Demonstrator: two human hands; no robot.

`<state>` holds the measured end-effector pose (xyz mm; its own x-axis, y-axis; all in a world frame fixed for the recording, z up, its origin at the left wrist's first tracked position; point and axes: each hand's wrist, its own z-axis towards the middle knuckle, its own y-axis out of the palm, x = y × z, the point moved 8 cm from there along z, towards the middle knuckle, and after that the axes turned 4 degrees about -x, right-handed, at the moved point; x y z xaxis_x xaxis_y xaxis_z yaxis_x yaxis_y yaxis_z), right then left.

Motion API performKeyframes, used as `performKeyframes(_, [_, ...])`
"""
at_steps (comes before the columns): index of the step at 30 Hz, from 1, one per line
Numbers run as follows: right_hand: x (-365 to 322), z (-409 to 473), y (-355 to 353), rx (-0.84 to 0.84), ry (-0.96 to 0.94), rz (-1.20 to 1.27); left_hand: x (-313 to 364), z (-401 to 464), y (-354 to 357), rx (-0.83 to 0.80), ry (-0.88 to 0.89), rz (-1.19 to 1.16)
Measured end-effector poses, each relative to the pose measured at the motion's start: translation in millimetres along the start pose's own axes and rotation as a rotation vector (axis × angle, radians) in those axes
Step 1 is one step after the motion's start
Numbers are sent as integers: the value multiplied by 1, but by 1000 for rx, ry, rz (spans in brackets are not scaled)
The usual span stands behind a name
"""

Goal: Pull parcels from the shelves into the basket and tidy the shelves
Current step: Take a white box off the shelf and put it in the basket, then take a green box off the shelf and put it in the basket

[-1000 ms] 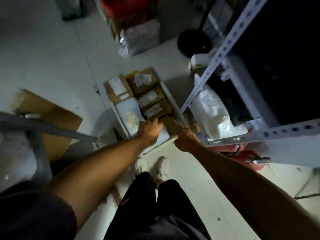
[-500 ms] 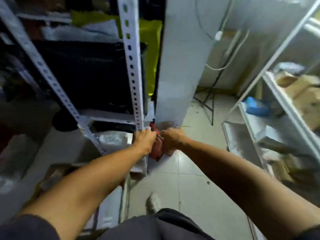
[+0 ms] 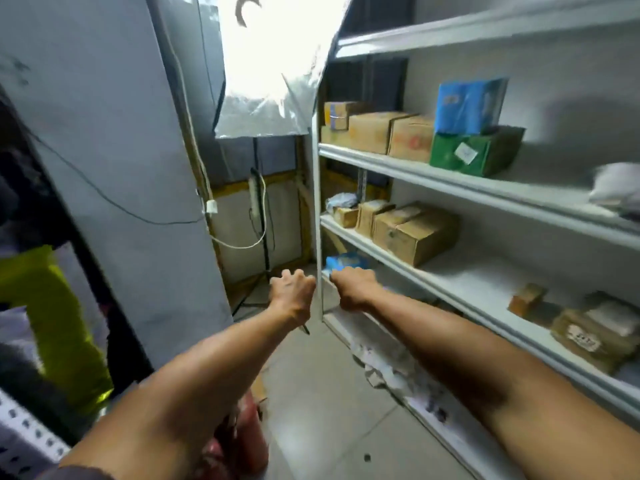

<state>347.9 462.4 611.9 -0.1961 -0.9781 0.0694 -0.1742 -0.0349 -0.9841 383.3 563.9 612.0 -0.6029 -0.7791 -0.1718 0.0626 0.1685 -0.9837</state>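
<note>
A white shelf unit [image 3: 450, 180] fills the right side. Its upper level carries cardboard boxes [image 3: 374, 131], a green box [image 3: 474, 152] and a blue pack [image 3: 467, 105]. One level down stand more cardboard boxes [image 3: 412, 233]. Lower still lie a small brown box [image 3: 526, 297] and wrapped parcels [image 3: 595, 334]. A blue parcel [image 3: 346, 262] sits at that level's left end. My right hand [image 3: 353, 289] hovers just in front of it, fingers loosely curled, with nothing seen in them. My left hand [image 3: 292, 292] hangs beside the shelf post, loosely curled and holding nothing. No basket is in view.
A grey panel [image 3: 121, 168] stands on the left, with a lit softbox [image 3: 273, 64] on a stand behind it. Red fire extinguishers [image 3: 242, 445] stand on the floor by my left arm. Crumpled white wrapping [image 3: 381, 365] lies on the bottom shelf. A yellow-green object [image 3: 52, 323] sits far left.
The view has swung up from the floor basket of parcels, past a grey rack, to the white shelves. Both hands left the basket and are now raised by the shelf post.
</note>
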Motion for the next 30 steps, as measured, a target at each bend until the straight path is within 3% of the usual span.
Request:
performKeyframes(8, [151,35,-83,138,238,32,67,132,-122,313,153,-6])
performKeyframes(17, [260,44,-119,237,451,32,158,215,-187,468,391,-166])
performKeyframes(24, [336,72,-141,351,649,137,193,310,-219,463,475,-461])
performKeyframes(30, [392,96,-171,480,761,303,212,387,-250,324,581,-733])
